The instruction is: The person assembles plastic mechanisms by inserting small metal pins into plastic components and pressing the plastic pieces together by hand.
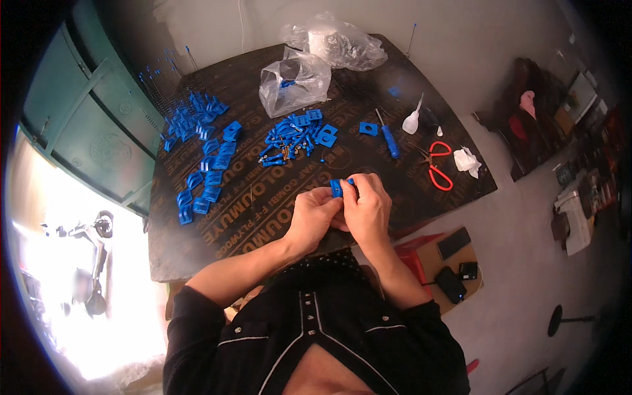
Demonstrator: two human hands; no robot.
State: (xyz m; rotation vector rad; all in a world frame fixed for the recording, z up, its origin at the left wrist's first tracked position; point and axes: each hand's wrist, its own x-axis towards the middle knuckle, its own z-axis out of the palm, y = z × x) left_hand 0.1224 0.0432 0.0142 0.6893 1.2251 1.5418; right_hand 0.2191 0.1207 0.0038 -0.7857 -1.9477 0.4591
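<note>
Pinching with the bent fingers of the left hand and the right hand from either side, together grasping one small blue plastic part just above the near edge of the dark table. More blue visible at the right fingertips; cannot tell whether from a second piece.

At the far side, two clear plastic bags: in the nearer bag, standing open, a few blue bits, too small to count; in the farther bag, something white and bulky. On the right, one white squeeze bottle with a pointed nozzle, contents hidden.

In the middle, beyond the hands, one heap of blue parts, tangled past counting. On the left, a thick cluster of blue pieces, likewise uncountable; running nearer from there, roughly ten blue blocks, partly overlapping. To the right of the heap, one lone blue piece, then one blue-handled screwdriver, one pair of red-handled pliers and one crumpled white tissue.
</note>
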